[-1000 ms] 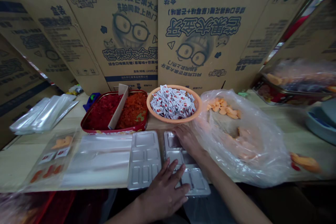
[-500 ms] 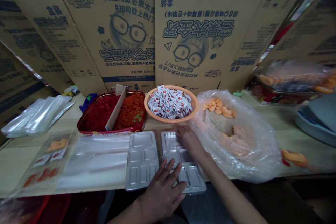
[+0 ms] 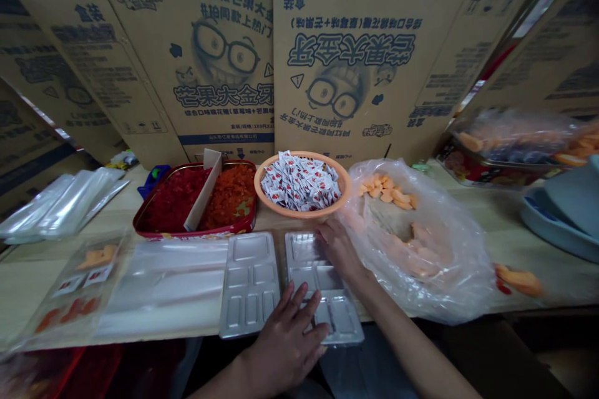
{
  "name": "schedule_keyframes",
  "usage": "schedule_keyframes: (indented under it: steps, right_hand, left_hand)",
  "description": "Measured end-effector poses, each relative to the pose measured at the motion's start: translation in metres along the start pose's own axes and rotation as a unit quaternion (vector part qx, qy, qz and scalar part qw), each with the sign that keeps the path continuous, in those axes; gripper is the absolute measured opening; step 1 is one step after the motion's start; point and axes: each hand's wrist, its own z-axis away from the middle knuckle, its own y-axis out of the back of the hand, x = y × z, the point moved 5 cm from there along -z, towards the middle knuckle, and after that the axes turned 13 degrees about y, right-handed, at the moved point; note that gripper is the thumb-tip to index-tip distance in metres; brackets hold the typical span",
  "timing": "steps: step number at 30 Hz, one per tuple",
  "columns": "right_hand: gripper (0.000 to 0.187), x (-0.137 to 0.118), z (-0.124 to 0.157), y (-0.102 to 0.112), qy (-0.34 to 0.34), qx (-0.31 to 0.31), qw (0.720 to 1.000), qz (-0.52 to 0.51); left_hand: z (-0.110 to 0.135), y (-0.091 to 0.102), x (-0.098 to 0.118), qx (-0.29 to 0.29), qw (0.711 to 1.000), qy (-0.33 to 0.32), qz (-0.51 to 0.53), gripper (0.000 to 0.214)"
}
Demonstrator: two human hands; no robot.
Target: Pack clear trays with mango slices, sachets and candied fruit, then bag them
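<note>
On the tray [image 3: 304, 249], left hand [image 3: 283, 346] and right hand [image 3: 339, 249] rest open.

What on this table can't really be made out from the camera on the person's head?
In the head view:
Far corner of the silver tray: hidden by the right hand.
Orange pieces in the clear plastic bag: blurred by the film.
Print on the white packets: too small to read.
Red container at lower left: cut off by the bottom edge.
</note>
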Motion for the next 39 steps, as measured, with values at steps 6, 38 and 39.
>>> schedule_keyframes:
  steps: [6,38,39]
  right_hand:
    - [0.019,-0.006,-0.001,0.011,0.056,0.063,0.996,0.011]
    - [0.014,0.006,0.003,0.028,-0.09,0.172,0.957,-0.218]
    - [0.014,0.006,0.003,0.028,-0.091,0.173,0.956,-0.217]
  left_hand:
    - [0.0,-0.001,0.001,-0.004,1.0,0.004,0.005,0.035]
    - [-0.045,-0.022,-0.047,-0.005,0.151,0.412,0.898,0.013]
    - [-0.045,-0.022,-0.045,-0.009,0.143,0.411,0.9,0.013]
